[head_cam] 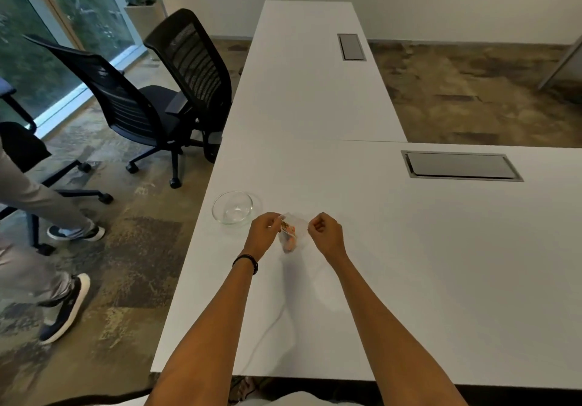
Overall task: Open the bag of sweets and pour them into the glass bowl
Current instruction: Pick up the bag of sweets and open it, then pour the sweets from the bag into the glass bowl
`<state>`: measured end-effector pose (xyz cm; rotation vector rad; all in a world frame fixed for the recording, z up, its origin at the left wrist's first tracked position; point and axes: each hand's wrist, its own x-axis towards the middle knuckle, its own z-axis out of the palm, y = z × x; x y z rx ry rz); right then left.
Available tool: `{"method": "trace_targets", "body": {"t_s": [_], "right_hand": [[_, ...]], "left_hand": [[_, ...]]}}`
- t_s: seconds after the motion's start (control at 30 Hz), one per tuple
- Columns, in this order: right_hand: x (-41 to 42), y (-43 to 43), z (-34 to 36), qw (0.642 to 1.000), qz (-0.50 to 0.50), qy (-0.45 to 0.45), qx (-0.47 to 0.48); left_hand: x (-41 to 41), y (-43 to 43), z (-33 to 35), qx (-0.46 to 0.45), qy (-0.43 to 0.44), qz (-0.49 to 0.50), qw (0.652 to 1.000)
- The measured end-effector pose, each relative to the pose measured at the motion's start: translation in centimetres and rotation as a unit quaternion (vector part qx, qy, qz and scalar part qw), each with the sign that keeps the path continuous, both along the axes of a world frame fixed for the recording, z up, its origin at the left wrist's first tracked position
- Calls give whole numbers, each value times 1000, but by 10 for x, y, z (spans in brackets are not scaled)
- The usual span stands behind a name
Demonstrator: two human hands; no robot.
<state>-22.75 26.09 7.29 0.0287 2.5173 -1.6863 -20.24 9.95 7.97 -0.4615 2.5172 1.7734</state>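
Observation:
A small clear bag of sweets (291,235) with orange and dark pieces inside hangs just above the white table (409,248). My left hand (264,231) pinches its top left edge, and my right hand (324,232) pinches the top right edge. Both hands pull the top apart. The glass bowl (232,207) stands empty on the table, just left of and beyond my left hand, near the table's left edge.
A thin white cable (267,333) runs over the table toward me. Two grey cable hatches (461,166) (351,47) are set into the tabletops. Black office chairs (163,90) and another person's legs (47,216) are on the left.

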Motion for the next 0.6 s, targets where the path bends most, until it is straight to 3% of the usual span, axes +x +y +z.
{"method": "trace_targets", "body": {"t_s": [0.1, 0.23, 0.43, 0.5, 0.6], "right_hand": [[-1, 5, -6, 997, -33, -26, -57], [-4, 7, -23, 974, -89, -154, -139], [6, -3, -41, 902, -41, -347, -255], [5, -11, -44, 873, -19, -377, -307], [-2, -23, -44, 859, 7, -394, -327]], "left_hand": [[-7, 2, 2, 30, -6, -11, 999], [-16, 1, 0, 96, -34, -53, 993], [-24, -5, -4, 143, -61, -77, 985], [-27, -9, -6, 152, -68, -73, 983], [-34, -16, -10, 164, -74, -47, 982]]}}
